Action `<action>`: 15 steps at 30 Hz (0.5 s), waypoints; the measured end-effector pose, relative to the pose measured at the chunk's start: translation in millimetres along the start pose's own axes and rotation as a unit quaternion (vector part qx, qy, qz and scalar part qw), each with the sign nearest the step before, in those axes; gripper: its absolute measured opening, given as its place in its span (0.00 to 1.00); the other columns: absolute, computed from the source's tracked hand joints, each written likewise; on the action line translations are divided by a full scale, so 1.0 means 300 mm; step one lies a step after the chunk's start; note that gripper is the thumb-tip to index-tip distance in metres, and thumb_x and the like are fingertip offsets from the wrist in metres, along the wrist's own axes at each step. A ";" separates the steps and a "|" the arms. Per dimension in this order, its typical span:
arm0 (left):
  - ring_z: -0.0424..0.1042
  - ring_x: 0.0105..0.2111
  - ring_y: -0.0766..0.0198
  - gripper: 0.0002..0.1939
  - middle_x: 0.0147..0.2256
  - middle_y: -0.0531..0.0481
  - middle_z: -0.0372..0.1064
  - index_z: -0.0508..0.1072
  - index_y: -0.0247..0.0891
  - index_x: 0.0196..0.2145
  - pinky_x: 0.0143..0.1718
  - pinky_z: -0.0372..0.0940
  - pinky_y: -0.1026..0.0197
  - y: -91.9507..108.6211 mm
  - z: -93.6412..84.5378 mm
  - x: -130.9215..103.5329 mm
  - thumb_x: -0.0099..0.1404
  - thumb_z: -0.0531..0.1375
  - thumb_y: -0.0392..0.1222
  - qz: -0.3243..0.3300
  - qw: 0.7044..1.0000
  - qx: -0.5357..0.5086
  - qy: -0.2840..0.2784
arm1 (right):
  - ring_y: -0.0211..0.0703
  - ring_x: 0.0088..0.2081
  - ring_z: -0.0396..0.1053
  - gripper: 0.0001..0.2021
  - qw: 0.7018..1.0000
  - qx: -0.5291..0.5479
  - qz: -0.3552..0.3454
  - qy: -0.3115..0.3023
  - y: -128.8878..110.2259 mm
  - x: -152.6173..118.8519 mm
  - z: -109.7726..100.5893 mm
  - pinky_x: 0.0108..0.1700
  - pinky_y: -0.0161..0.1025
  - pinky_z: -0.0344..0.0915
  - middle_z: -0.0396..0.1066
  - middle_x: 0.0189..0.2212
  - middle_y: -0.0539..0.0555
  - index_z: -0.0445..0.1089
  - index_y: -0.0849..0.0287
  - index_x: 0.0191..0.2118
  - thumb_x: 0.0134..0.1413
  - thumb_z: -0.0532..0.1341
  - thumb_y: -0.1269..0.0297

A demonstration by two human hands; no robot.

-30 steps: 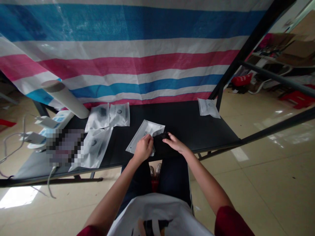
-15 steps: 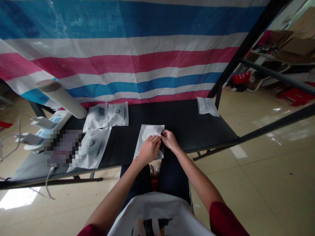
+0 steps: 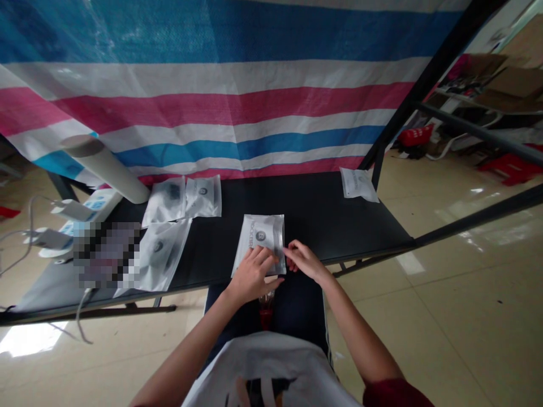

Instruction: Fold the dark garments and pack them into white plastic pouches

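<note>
A white translucent pouch [image 3: 259, 230] with a round dark logo lies flat at the front edge of the black table [image 3: 314, 209]. My left hand [image 3: 253, 274] rests on the pouch's lower part, fingers spread and thumb apart. At the pouch's right edge is my right hand [image 3: 302, 260], its index fingertip at the edge and the other fingers curled loosely; nothing shows in it. Similar pouches lie to the left: one at the back [image 3: 166, 199], one beside it [image 3: 203, 196], and one in front [image 3: 163, 251].
Another pouch [image 3: 358, 184] lies at the table's back right corner. On the left are a pale cylinder [image 3: 111, 172], a power strip [image 3: 102, 206] with plugs and cables, and a pixelated item [image 3: 108, 254]. A striped sheet [image 3: 237, 107] hangs behind.
Both hands have moved down toward me. My left hand has opened and uncovered the pouch's logo, and my right hand has slid down along the pouch's right edge.
</note>
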State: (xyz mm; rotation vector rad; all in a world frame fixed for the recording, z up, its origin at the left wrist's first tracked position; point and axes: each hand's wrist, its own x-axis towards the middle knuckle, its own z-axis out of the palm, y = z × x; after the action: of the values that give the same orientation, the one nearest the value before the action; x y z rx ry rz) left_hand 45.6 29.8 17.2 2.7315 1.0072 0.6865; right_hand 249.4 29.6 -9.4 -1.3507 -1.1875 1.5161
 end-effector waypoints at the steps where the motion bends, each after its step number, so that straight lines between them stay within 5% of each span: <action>1: 0.66 0.40 0.55 0.12 0.40 0.45 0.70 0.72 0.37 0.40 0.40 0.60 0.53 -0.002 0.008 -0.012 0.64 0.61 0.48 0.012 1.000 -0.002 -0.001 | 0.36 0.20 0.64 0.21 0.999 0.001 0.010 -0.041 0.014 -0.026 0.005 0.22 0.32 0.60 0.66 0.19 0.44 0.59 0.54 0.34 0.48 0.65 0.44; 4: 0.66 0.37 0.59 0.07 0.36 0.48 0.71 0.74 0.38 0.37 0.39 0.60 0.56 -0.008 0.036 -0.026 0.69 0.55 0.38 0.026 0.999 -0.016 0.013 | 0.35 0.20 0.63 0.23 0.996 0.042 0.001 -0.078 0.043 -0.070 0.038 0.23 0.32 0.61 0.66 0.20 0.43 0.56 0.54 0.32 0.46 0.68 0.46; 15: 0.66 0.32 0.61 0.11 0.29 0.48 0.70 0.75 0.37 0.36 0.33 0.60 0.59 0.033 0.045 -0.033 0.69 0.53 0.34 0.032 0.997 -0.028 0.069 | 0.32 0.18 0.54 0.23 0.998 0.026 -0.056 0.015 0.002 0.024 0.070 0.21 0.32 0.53 0.54 0.19 0.40 0.49 0.53 0.28 0.45 0.65 0.49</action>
State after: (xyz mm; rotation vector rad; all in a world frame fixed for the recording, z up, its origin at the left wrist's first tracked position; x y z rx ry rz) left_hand 51.2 16.0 4.6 2.7100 0.9169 0.9106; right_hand 227.6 33.0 -12.0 -1.2469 -1.1783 1.4328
